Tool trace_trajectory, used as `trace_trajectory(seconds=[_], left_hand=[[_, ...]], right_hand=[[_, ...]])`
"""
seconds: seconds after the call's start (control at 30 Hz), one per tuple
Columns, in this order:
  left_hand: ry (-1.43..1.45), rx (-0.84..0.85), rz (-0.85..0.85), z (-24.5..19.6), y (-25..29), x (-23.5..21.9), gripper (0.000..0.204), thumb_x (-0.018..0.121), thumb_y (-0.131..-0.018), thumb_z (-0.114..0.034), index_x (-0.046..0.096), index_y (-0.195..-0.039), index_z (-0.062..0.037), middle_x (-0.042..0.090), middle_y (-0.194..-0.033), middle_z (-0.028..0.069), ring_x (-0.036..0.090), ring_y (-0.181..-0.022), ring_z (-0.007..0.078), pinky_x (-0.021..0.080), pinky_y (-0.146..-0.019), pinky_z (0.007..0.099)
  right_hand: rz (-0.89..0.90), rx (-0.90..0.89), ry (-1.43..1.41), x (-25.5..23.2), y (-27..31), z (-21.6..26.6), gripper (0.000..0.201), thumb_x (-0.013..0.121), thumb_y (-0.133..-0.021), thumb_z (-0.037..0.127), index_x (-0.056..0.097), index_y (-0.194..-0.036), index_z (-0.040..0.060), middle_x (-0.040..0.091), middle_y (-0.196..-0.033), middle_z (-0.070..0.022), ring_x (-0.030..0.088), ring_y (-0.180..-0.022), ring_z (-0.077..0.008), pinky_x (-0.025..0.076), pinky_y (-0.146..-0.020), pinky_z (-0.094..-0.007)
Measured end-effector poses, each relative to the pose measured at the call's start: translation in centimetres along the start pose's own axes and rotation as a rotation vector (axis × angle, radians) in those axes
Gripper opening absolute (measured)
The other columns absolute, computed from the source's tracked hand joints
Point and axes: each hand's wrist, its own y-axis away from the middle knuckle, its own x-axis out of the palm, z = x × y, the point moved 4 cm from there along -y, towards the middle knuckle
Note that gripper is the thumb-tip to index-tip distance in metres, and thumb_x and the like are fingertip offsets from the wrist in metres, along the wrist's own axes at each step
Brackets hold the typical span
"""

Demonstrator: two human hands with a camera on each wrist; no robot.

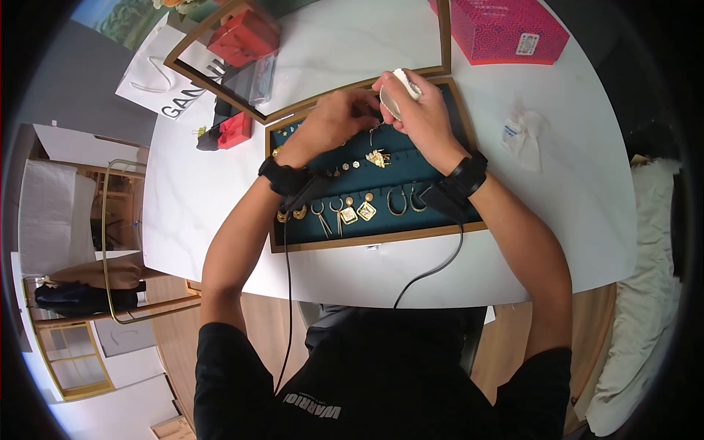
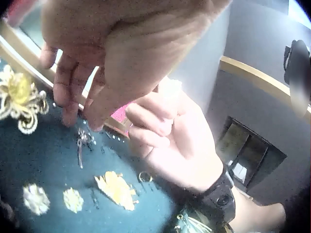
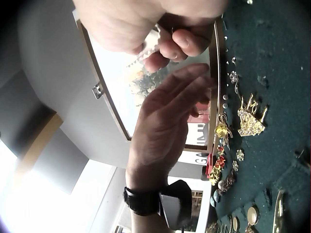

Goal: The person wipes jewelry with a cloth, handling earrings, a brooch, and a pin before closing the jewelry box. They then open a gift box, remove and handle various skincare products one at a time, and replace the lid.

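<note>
The left hand (image 1: 331, 126) is over the upper part of a teal jewellery tray (image 1: 326, 235). Its fingers point down, bent but not closed, just above a small dangling piece (image 2: 83, 141) in the left wrist view; whether the tips touch it cannot be told. Beside it, the right hand (image 1: 429, 121) grips a white object with a scalloped edge (image 1: 400, 92), fingers curled round it, above the tray's back edge. A gold brooch-like piece (image 1: 378, 158) lies below the hands. Gold earrings, including a square pair (image 1: 348, 215), stand in the front row.
The tray's glass lid (image 1: 359, 44) stands raised at the back. A white paper bag (image 1: 158, 73) and a small red box (image 1: 235, 130) are at the left. At the right are a pink patterned box (image 1: 506, 29) and a crumpled clear plastic bag (image 1: 524, 139). Cables run from both wrists.
</note>
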Motion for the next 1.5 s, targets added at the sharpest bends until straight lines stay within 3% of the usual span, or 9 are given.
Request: trace_trajectory(seconds=[0.47, 0.67, 0.8, 0.9, 1.07, 1.13, 1.17, 1.33, 1.5], left_hand=[[0.054, 0.022, -0.233, 1.8, 8.2, -9.3, 0.019, 0.071, -0.094, -0.02, 0.071, -0.102, -0.0019, 0.072, -0.09, 0.0033, 0.064, -0.084, 0.0116, 0.049, -0.075, 0.0272], [0.046, 0.067, -0.285, 4.4, 11.0, -10.4, 0.021, 0.068, -0.096, -0.02, 0.07, -0.101, 0.0002, 0.069, -0.082, 0.0032, 0.063, -0.079, 0.0088, 0.048, -0.068, 0.0263], [0.174, 0.019, -0.332, 8.0, 12.4, -10.5, 0.02, 0.067, -0.097, -0.019, 0.07, -0.098, 0.0011, 0.067, -0.077, 0.0027, 0.061, -0.071, 0.0092, 0.048, -0.066, 0.0262], [0.277, -0.031, -0.362, 10.8, 13.4, -10.1, 0.018, 0.064, -0.098, -0.015, 0.07, -0.096, 0.0013, 0.067, -0.076, 0.0022, 0.06, -0.068, 0.007, 0.047, -0.064, 0.0247], [0.561, -0.058, -0.355, 15.2, 13.7, -9.6, 0.016, 0.064, -0.097, -0.014, 0.07, -0.096, 0.0009, 0.067, -0.077, -0.0008, 0.059, -0.07, 0.0051, 0.045, -0.062, 0.0222], [0.63, -0.04, -0.338, 14.9, 13.7, -9.3, 0.015, 0.065, -0.096, -0.014, 0.07, -0.097, 0.0008, 0.067, -0.078, -0.0017, 0.059, -0.07, 0.0047, 0.044, -0.061, 0.0215], [0.621, 0.025, -0.31, 14.1, 13.7, -9.1, 0.014, 0.064, -0.097, -0.013, 0.069, -0.098, -0.0002, 0.067, -0.081, -0.0011, 0.058, -0.071, 0.0047, 0.045, -0.061, 0.0219], [0.603, 0.311, -0.164, 5.3, 13.6, -8.6, 0.01, 0.072, -0.092, -0.013, 0.069, -0.096, -0.004, 0.066, -0.085, -0.0022, 0.057, -0.072, 0.0049, 0.044, -0.062, 0.0218], [0.453, 0.336, -0.172, 0.8, 13.4, -8.9, 0.012, 0.075, -0.088, -0.015, 0.069, -0.093, -0.0059, 0.064, -0.078, -0.0025, 0.056, -0.071, 0.0052, 0.041, -0.061, 0.0216]], right_hand=[[0.045, 0.062, -0.038, 0.1, -0.2, -0.4, 0.042, 0.045, -0.106, 0.042, 0.063, -0.105, 0.0041, 0.056, -0.074, -0.0027, 0.048, -0.058, -0.0051, 0.034, -0.048, -0.019], [0.194, 0.087, -0.203, 0.3, -0.3, -0.4, 0.03, 0.037, -0.102, 0.02, 0.052, -0.119, 0.001, 0.057, -0.087, -0.0114, 0.048, -0.066, -0.0128, 0.038, -0.054, -0.0265], [0.087, 0.055, -0.034, 0.7, -0.3, -0.3, 0.025, 0.042, -0.104, 0.018, 0.056, -0.116, 0.0004, 0.062, -0.095, -0.0121, 0.057, -0.081, -0.0166, 0.046, -0.069, -0.0287], [0.112, -0.216, 0.607, 2.3, -0.1, 2.8, 0.018, 0.056, -0.1, 0.009, 0.069, -0.106, -0.0023, 0.063, -0.104, -0.0068, 0.058, -0.097, -0.0152, 0.045, -0.091, -0.0258], [0.197, -0.355, 0.94, 4.1, 1.2, 7.7, 0.016, 0.06, -0.097, 0.006, 0.071, -0.108, 0.0003, 0.064, -0.107, -0.0064, 0.06, -0.099, -0.0115, 0.048, -0.084, -0.0249], [0.08, -0.019, 0.852, 4.4, 2.1, 7.4, 0.015, 0.062, -0.097, 0.008, 0.072, -0.106, 0.002, 0.066, -0.102, -0.0026, 0.062, -0.092, -0.0082, 0.05, -0.068, -0.0207], [0.102, -0.059, 0.829, 5.3, 2.3, 7.2, 0.013, 0.066, -0.095, 0.008, 0.071, -0.106, 0.0036, 0.067, -0.099, -0.0001, 0.062, -0.084, -0.0052, 0.049, -0.058, -0.0177], [0.19, -0.076, 0.714, 9.3, 3.0, 6.3, 0.018, 0.072, -0.091, 0.002, 0.064, -0.107, 0.0024, 0.065, -0.101, -0.0014, 0.062, -0.083, -0.0053, 0.053, -0.062, -0.0177], [0.249, -0.094, 0.5, 11.6, 2.3, 5.8, 0.015, 0.07, -0.092, 0.002, 0.06, -0.104, 0.0004, 0.063, -0.098, -0.0027, 0.062, -0.081, -0.0047, 0.052, -0.061, -0.0174]])
